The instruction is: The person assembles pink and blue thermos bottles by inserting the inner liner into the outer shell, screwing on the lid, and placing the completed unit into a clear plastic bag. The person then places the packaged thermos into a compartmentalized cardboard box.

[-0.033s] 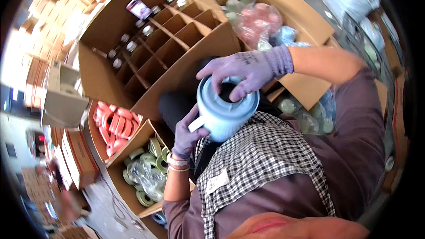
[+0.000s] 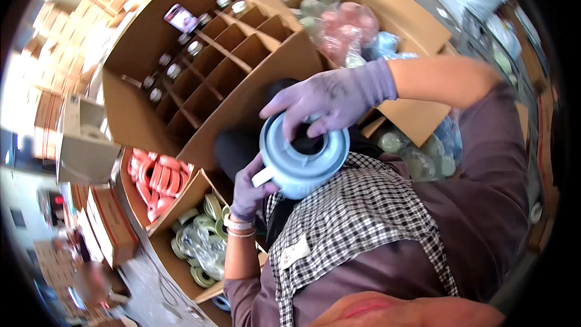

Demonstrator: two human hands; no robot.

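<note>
In front of my lap I hold a light blue plastic jug (image 2: 296, 189) with a stubby handle. A ring-shaped blue collar (image 2: 284, 156) tops it, round a dark central opening. My left hand (image 2: 248, 194), in a thin purple glove, is closed round the jug's handle side. Gloved the same way, my right hand (image 2: 339, 98) reaches over from the right. Its fingers and thumb are bent over the collar at the edge of the opening. Whether the collar is separate from the jug, I cannot tell.
Ahead stands a carton with cardboard dividers (image 2: 233, 63), several capped bottles and a phone (image 2: 181, 19) in it. Coral-red parts (image 2: 158, 178) and pale green rings (image 2: 203, 275) fill boxes at the left. At the right, an open box (image 2: 417, 15) holds bagged pink, green and blue pieces.
The jug has tipped so its ringed top faces me more. Both hands have shifted slightly left with it, still in contact.
</note>
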